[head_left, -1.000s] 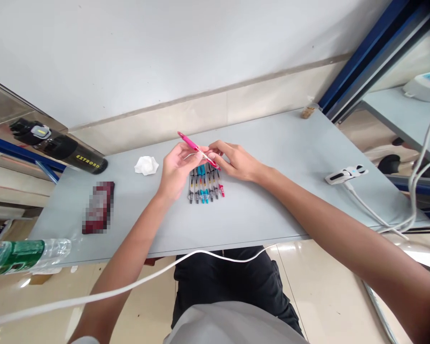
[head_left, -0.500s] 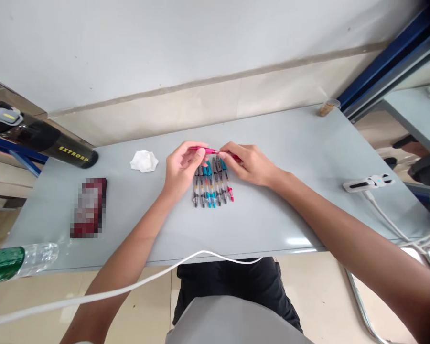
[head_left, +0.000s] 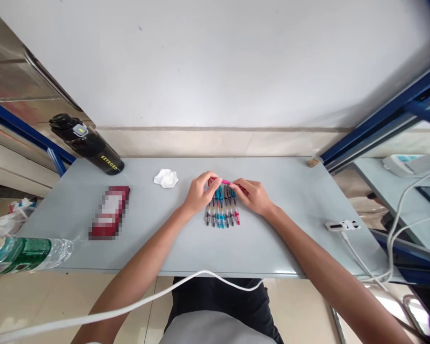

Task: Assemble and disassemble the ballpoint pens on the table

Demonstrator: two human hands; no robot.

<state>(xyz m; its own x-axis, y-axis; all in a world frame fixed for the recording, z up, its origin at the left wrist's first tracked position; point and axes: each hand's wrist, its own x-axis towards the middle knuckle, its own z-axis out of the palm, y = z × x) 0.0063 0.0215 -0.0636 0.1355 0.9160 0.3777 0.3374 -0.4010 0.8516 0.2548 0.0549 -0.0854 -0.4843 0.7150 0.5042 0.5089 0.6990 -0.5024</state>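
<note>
My left hand [head_left: 201,192] pinches a pink pen part [head_left: 225,181] between thumb and fingers, just above a row of pens. My right hand [head_left: 251,195] is closed on the other end of the same pen, its fingertips near the thin middle. Several clear-barrelled pens [head_left: 220,210] lie side by side on the grey table, with grey, teal and pink tips toward me. Their upper ends sit close beneath both hands and are partly hidden by them.
Crumpled white tissue [head_left: 166,178], a black bottle [head_left: 88,144] and a pixelated red object [head_left: 110,212] are on the left. A clear plastic bottle [head_left: 28,254] lies front left. On the right are a white cabled device [head_left: 343,225] and a small cup [head_left: 314,161]. A white cable [head_left: 157,295] crosses in front.
The camera view has shifted and levelled, so the table appears lower and straighter. Both hands stay closed on the pink pen, whose exposed thin middle looks shorter or less visible.
</note>
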